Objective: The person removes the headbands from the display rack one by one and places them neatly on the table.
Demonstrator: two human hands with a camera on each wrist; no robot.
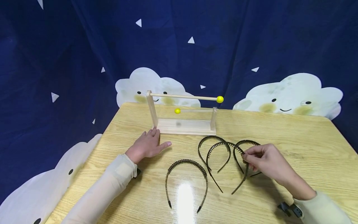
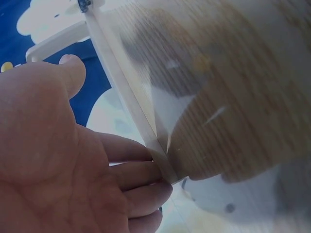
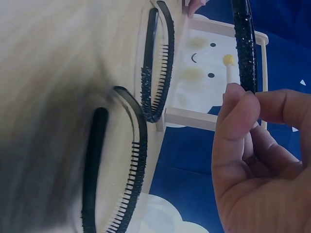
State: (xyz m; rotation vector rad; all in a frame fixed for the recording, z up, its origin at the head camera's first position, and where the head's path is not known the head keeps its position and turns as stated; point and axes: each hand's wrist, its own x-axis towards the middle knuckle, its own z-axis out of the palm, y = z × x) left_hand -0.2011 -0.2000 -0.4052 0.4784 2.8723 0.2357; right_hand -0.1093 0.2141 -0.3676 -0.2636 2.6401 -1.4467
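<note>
A wooden rack (image 1: 183, 127) has two rods with yellow ball ends, one reaching right and a lower one reaching left. Fingertips of my left hand (image 1: 147, 145) touch the left end of its base, fingers extended; the left wrist view shows them at the base's edge (image 2: 167, 170). Between thumb and fingers, my right hand (image 1: 269, 162) pinches a dark toothed headband (image 1: 211, 179) by its right side, above the table. The held headband (image 3: 245, 53) looks black and textured in the right wrist view. Behind it lie a left headband (image 1: 200, 153) and a right headband (image 1: 246, 141).
Another headband (image 1: 187, 161) lies nearest the front, between the two arms. The wooden table (image 1: 302, 149) ends at a dark blue curtain (image 1: 218, 56) printed with white clouds and triangles. The rack stands near the table's back edge.
</note>
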